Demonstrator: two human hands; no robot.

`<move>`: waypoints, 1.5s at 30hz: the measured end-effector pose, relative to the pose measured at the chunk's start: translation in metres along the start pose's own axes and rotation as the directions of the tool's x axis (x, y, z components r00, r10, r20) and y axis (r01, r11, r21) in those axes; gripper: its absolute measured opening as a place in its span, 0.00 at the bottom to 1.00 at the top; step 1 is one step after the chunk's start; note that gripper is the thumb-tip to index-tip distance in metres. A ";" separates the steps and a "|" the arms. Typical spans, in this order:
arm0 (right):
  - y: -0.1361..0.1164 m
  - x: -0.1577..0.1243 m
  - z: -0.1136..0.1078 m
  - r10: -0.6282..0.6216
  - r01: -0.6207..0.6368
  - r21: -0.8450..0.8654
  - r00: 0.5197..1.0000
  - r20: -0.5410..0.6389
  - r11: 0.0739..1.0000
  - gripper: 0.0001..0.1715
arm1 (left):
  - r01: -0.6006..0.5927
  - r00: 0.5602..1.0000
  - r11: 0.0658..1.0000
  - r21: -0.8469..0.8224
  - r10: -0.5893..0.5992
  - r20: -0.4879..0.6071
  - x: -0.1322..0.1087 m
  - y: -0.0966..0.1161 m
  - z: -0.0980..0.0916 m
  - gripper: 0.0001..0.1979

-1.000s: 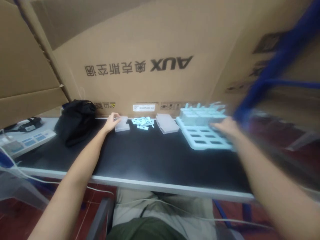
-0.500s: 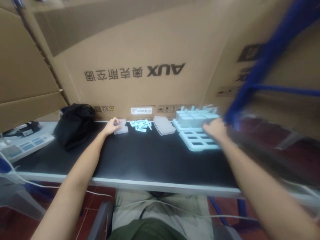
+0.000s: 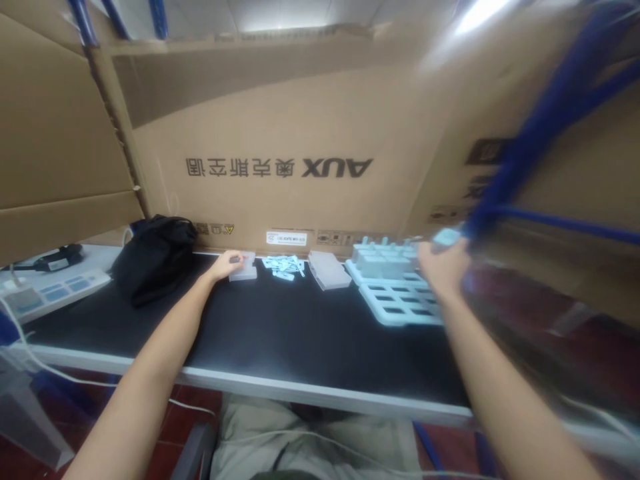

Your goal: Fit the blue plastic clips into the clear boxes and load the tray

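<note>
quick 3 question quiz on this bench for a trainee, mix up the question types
1. Multiple choice: what does the left hand touch? A black bag, B small clear box, C power strip.
2. True or false: the loose pale blue parts lie on the table between the small clear box and the larger clear box.
3. Fill in: the right hand, a blurred pale blue piece at its fingertips, is over the slotted ____.
Key: 1 B; 2 true; 3 tray.

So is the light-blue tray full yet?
Partly full: on the tray, far rows hold pale blocks; near slots show dark and empty.
</note>
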State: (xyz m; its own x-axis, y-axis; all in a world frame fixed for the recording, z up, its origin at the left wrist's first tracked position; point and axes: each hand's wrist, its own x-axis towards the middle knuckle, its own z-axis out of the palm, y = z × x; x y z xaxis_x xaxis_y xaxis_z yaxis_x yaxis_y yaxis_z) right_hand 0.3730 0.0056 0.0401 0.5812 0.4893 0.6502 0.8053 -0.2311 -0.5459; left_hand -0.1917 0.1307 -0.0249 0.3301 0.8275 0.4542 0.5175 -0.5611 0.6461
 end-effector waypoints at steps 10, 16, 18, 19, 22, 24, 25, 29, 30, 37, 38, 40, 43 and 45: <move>-0.187 -0.062 0.039 -0.377 0.466 0.013 0.699 0.608 0.885 0.31 | -0.076 0.997 0.994 0.082 0.078 -0.021 0.003 -0.008 -0.001 0.08; -0.229 -0.082 0.078 -0.356 0.602 -0.050 0.535 0.766 0.797 0.46 | -0.100 0.995 0.993 0.066 0.100 0.010 0.005 -0.005 0.000 0.08; -0.236 -0.081 0.086 -0.346 0.621 -0.067 0.519 0.782 0.781 0.47 | -0.104 0.994 0.993 0.054 0.103 0.021 0.005 -0.004 0.000 0.08; -0.239 -0.080 0.089 -0.348 0.634 -0.070 0.509 0.787 0.771 0.47 | -0.104 0.994 0.994 0.047 0.103 0.026 0.006 -0.004 0.000 0.08; -0.245 -0.077 0.093 -0.368 0.673 -0.068 0.483 0.794 0.737 0.46 | -0.107 0.994 0.994 0.022 0.107 0.036 0.006 -0.003 0.000 0.08; -0.246 -0.075 0.094 -0.376 0.693 -0.074 0.474 0.796 0.718 0.43 | -0.113 0.993 0.994 0.007 0.113 0.035 0.006 -0.002 0.001 0.08; -0.246 -0.074 0.094 -0.378 0.701 -0.079 0.472 0.797 0.709 0.42 | -0.114 0.993 0.993 0.001 0.114 0.032 0.006 -0.002 0.001 0.08; -0.248 -0.068 0.093 -0.382 0.720 -0.101 0.475 0.793 0.687 0.43 | -0.125 0.992 0.992 -0.035 0.126 0.026 0.005 -0.002 0.003 0.08; -0.249 -0.067 0.093 -0.380 0.723 -0.104 0.474 0.794 0.683 0.43 | -0.123 0.992 0.991 -0.050 0.124 0.024 0.005 -0.003 0.003 0.08; -0.251 -0.067 0.094 -0.369 0.736 -0.070 0.417 0.831 0.673 0.41 | -0.026 0.998 0.995 -0.096 0.020 -0.063 0.006 -0.006 0.003 0.11; -0.251 -0.067 0.093 -0.372 0.736 -0.065 0.414 0.831 0.674 0.44 | -0.006 0.995 0.996 -0.094 -0.003 -0.095 0.006 -0.008 0.003 0.12; -0.252 -0.068 0.092 -0.383 0.734 -0.056 0.416 0.824 0.677 0.49 | 0.053 0.982 0.995 -0.089 -0.068 -0.175 0.006 -0.012 0.002 0.14; -0.260 -0.073 0.089 -0.428 0.742 -0.026 0.414 0.803 0.670 0.48 | 0.170 0.935 0.981 -0.097 -0.191 -0.300 0.007 -0.022 0.002 0.13; -0.271 -0.079 0.087 -0.488 0.764 0.021 0.390 0.781 0.645 0.42 | 0.238 0.894 0.965 -0.111 -0.262 -0.364 0.008 -0.028 0.003 0.10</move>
State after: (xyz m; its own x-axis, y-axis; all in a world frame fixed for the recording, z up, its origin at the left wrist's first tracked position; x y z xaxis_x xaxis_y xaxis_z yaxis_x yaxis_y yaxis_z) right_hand 0.0987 0.1033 0.0906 -0.2570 0.9604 0.1074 0.9610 0.2422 0.1332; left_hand -0.2013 0.1525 -0.0410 -0.1276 0.8787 0.4601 0.4904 -0.3473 0.7993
